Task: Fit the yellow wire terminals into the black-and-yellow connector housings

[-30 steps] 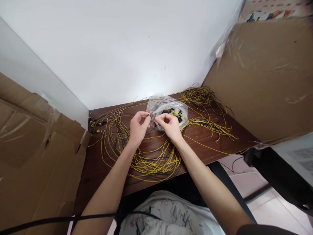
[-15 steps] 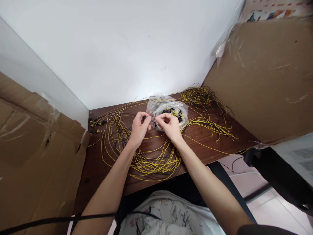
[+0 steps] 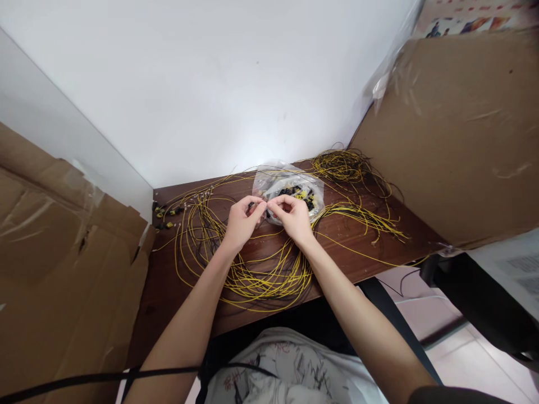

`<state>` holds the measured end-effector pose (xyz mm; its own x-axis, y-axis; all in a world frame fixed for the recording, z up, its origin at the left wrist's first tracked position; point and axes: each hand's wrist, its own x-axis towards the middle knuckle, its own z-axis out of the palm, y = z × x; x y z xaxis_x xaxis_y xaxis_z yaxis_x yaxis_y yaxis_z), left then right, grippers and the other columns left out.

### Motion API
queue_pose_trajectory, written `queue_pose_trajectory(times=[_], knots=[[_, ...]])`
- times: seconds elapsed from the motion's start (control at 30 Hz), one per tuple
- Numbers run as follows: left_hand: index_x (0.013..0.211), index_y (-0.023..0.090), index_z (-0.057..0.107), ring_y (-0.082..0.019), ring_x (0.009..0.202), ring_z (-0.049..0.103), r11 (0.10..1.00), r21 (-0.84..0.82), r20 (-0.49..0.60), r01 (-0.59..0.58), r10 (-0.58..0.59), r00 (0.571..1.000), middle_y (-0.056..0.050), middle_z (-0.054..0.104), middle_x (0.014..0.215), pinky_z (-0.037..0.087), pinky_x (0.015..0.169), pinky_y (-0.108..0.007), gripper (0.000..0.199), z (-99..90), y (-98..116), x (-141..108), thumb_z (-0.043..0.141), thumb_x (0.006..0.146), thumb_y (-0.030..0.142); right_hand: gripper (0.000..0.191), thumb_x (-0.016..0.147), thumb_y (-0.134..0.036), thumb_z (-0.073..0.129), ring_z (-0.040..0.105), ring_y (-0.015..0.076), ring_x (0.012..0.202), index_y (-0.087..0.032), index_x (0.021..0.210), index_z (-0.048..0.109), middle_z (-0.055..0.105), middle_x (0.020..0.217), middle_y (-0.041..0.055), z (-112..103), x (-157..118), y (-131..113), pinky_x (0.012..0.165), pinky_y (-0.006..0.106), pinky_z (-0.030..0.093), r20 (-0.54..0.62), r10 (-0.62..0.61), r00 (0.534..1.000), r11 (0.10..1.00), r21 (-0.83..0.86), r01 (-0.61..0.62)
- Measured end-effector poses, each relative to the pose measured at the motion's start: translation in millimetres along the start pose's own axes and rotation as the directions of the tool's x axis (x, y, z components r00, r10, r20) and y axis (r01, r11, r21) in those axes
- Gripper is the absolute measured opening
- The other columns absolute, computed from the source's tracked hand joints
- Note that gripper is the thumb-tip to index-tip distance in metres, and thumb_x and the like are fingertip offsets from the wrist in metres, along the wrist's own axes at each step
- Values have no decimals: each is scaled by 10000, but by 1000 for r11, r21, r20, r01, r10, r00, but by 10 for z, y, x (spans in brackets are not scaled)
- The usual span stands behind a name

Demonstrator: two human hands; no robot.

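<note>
My left hand (image 3: 245, 220) and my right hand (image 3: 291, 216) meet fingertip to fingertip over the middle of the dark wooden table (image 3: 337, 252). Each pinches something too small to make out; a bit of black shows between the fingers of the left. Just behind them lies an open clear plastic bag (image 3: 269, 174) with black and yellow small parts (image 3: 301, 194) in it. A large coil of yellow and black wires (image 3: 265, 286) spreads below and around my hands, with loose wire ends (image 3: 370, 219) to the right.
Several black and yellow connectors (image 3: 168, 212) lie at the table's left end. A tangled wire bundle (image 3: 341, 165) sits at the back right. Cardboard stands on the left (image 3: 63, 269) and right (image 3: 455, 129), and a white wall (image 3: 210, 84) rises behind.
My left hand has moved slightly right, closing the small gap between its fingertips and those of my right hand. My right hand has hardly moved.
</note>
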<state>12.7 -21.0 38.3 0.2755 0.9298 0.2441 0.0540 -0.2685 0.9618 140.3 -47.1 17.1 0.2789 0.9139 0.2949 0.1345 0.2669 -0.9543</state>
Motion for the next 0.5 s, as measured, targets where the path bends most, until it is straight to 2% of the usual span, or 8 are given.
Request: queue_pose_trajectory(times=[0.37,0.5], knots=[[717,157,621,-72,395,410,996,68,-12,-53,54,998,47,470,442,305,417,-189,127,-17,-45,20,604,735,282,240,715,-393,628,518,119,549,-153,719,639,623,666,27,5,3,7,546,245,435,28,3,1000,999,37,-4],[732,155,618,-63,387,383,998,45,-9,-32,33,999,51,454,437,285,406,-184,118,-14,-43,17,590,745,268,240,701,-394,642,515,120,540,-155,704,626,617,662,29,12,3,5,532,248,432,46,12,999,996,87,-16]])
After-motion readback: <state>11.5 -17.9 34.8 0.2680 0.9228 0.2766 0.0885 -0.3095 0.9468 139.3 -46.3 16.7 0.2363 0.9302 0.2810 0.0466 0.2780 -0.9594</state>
